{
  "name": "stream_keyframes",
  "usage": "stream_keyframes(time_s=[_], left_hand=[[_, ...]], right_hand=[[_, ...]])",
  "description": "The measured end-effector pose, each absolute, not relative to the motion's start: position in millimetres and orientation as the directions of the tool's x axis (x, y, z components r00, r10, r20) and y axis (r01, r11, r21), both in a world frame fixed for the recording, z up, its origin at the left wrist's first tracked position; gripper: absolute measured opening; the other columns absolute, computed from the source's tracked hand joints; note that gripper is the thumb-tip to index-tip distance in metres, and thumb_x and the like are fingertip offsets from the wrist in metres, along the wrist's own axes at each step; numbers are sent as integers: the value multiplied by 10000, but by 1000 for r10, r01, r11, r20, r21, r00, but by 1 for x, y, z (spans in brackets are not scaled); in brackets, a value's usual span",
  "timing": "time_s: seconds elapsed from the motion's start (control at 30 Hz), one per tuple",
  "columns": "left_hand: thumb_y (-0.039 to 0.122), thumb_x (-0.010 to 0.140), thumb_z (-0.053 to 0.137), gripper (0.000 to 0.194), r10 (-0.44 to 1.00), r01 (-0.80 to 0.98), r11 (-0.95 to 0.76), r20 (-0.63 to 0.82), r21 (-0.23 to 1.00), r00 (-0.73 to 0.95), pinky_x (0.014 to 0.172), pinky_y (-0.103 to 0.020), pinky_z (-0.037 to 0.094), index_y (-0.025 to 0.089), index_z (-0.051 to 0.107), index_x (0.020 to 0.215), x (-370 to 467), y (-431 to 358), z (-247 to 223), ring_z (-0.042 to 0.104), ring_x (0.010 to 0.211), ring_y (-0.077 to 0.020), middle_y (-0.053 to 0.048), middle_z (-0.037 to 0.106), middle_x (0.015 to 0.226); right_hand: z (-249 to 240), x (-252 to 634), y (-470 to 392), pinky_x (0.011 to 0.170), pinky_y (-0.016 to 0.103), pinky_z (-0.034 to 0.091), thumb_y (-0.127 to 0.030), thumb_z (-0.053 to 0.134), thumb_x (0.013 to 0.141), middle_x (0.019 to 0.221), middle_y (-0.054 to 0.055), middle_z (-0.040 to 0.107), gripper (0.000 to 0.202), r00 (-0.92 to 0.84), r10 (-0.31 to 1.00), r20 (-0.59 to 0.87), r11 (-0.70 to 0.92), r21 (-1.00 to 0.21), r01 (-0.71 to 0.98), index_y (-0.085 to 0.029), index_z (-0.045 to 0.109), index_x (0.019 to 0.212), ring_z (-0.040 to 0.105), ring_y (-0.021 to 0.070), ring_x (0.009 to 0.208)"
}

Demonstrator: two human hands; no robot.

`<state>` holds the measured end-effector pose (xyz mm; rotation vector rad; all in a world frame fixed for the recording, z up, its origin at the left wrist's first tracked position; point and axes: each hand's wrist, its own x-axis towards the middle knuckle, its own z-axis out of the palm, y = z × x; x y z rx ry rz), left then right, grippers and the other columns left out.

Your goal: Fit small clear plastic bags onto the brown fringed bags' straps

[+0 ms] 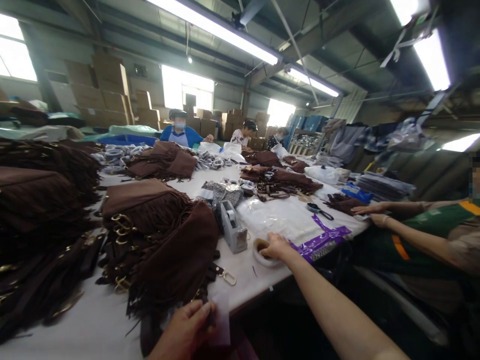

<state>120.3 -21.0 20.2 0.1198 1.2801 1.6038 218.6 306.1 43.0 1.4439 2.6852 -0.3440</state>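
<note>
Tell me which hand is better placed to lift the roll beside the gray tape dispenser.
Right, I'd judge: the right hand is at the roll, while the left hand is farther off, near a brown bag, and holds a pale sheet.

Your head camera looks forward and down from the near edge of the white surface (243, 280), close above your left hand (189, 322), with your right hand (276, 247) a little farther out. Its wide view reaches the distant stacked cartons (108, 80), takes in fluorescent ceiling lights (225, 36) above, and cuts off a green-aproned co-worker (435, 225) at right.
</note>
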Motion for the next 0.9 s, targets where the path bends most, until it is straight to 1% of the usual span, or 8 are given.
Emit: stream_keyframes(time_s=[0.1,0.17,0.23,0.3,0.4,0.57,0.7,0.9], left_hand=[[445,595,833,375,756,-648,81,-470,758,-456,643,-252,475,138,635,682,120,-25,23,511,685,-121,-7,579,729],[429,600,832,363,750,-652,74,-473,755,-462,661,-265,485,134,639,685,120,-27,26,510,691,-123,-10,582,731],[412,611,828,340,750,-657,74,-477,750,-459,690,-281,496,137,642,686,121,-27,29,518,710,-130,-14,592,743],[400,617,825,323,750,-662,72,-478,746,-457,699,-279,497,141,642,681,121,-25,31,529,728,-134,-15,603,755],[408,639,807,316,755,-669,64,-475,740,-453,673,-254,481,140,651,695,122,-21,31,546,723,-131,-15,618,751],[410,673,786,310,776,-662,55,-450,747,-443,673,-267,484,134,648,701,124,-21,27,577,721,-144,-14,621,722],[373,658,809,291,780,-690,29,-448,723,-436,722,-296,509,124,663,698,120,-28,35,589,750,-151,-33,636,759],[327,613,845,278,756,-760,-73,-461,646,-464,702,-282,515,130,698,743,112,-26,48,580,807,-155,-62,653,874]], right_hand=[[52,226,305,920,427,413,-518,771,578,1268,203,552,828,-591,794,-144,565,-186,804,-149,532,1280,508,372,1183],[62,233,294,970,394,384,-461,688,716,1348,192,495,731,-632,775,-26,609,-239,756,-146,473,1340,463,325,1237],[69,242,272,943,348,399,-392,560,844,1247,155,575,446,-669,723,172,675,-384,630,-153,567,1220,521,266,1147],[71,248,239,795,312,446,-400,493,897,927,90,666,281,-694,663,282,696,-573,432,-176,660,926,594,217,876],[62,250,180,549,266,373,-493,525,871,554,-3,517,420,-807,586,75,574,-742,347,-184,560,589,484,148,572],[46,232,118,563,243,355,-404,591,821,578,-23,502,340,-884,463,-61,358,-900,249,-164,568,582,453,125,595],[48,228,110,599,246,367,-289,631,764,590,-18,510,262,-833,550,-58,303,-916,264,-153,580,545,475,125,616],[47,247,107,582,229,355,-219,690,708,595,-29,512,247,-845,533,-45,387,-875,290,-155,543,519,468,107,602]])
